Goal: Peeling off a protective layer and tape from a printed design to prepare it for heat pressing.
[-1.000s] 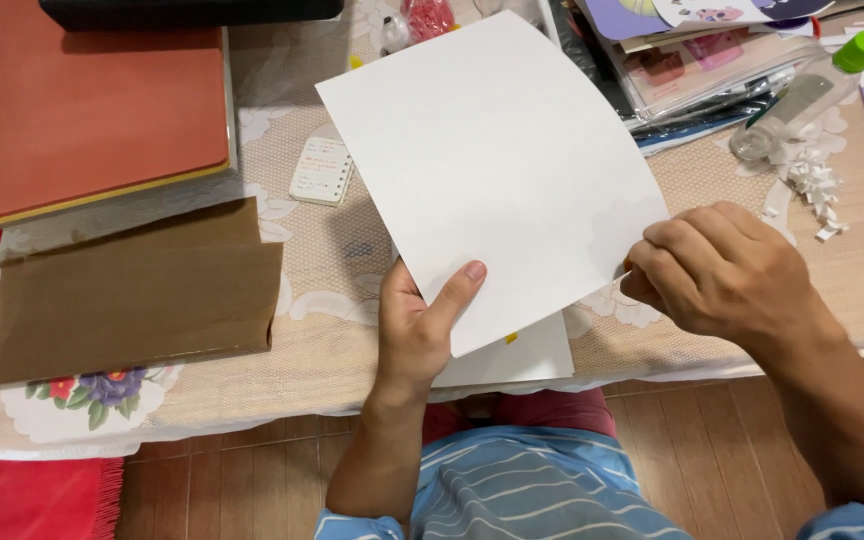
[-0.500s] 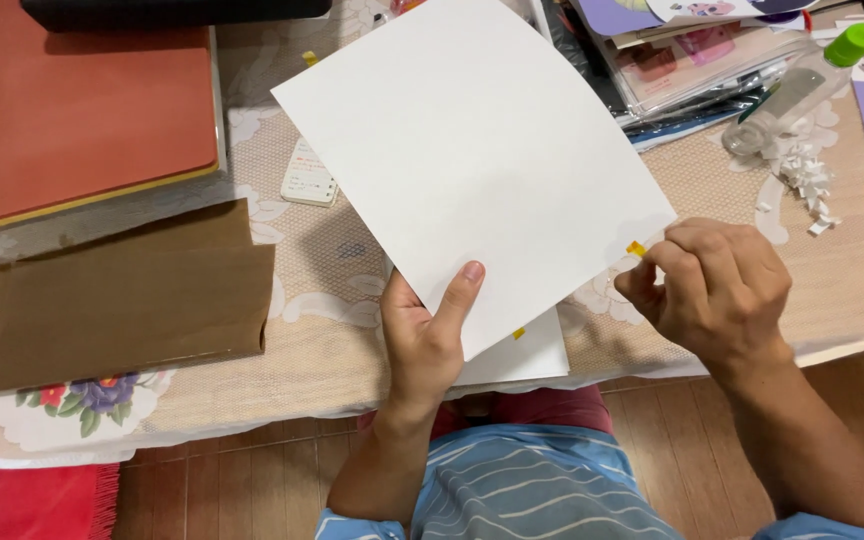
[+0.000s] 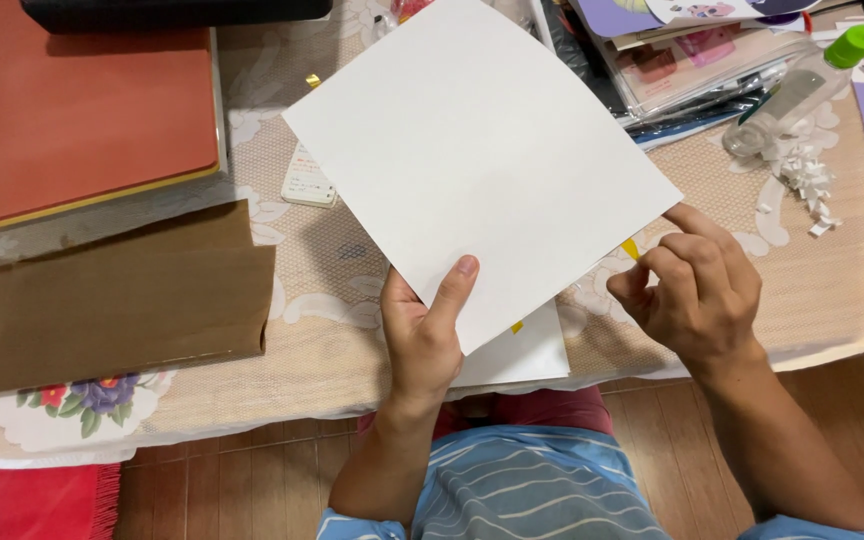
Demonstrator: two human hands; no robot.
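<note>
White sheet [image 3: 472,160] tilted further; left hand [image 3: 427,335] grips it, right hand [image 3: 692,290] pinches its corner

I held a large white square paper sheet [image 3: 477,165] above the tabletop [image 3: 352,250], my left hand [image 3: 424,335] pinching its lower corner, thumb on top. My right hand [image 3: 697,290] touched its right corner, fingers curled. A flat brown paper sheet [image 3: 122,300] lay to my left, below a red-orange board [image 3: 77,110].

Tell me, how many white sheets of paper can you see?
2. One big white sheet is held up by the left hand. A second white sheet lies on the table beneath it, mostly covered. More may be hidden underneath.
</note>
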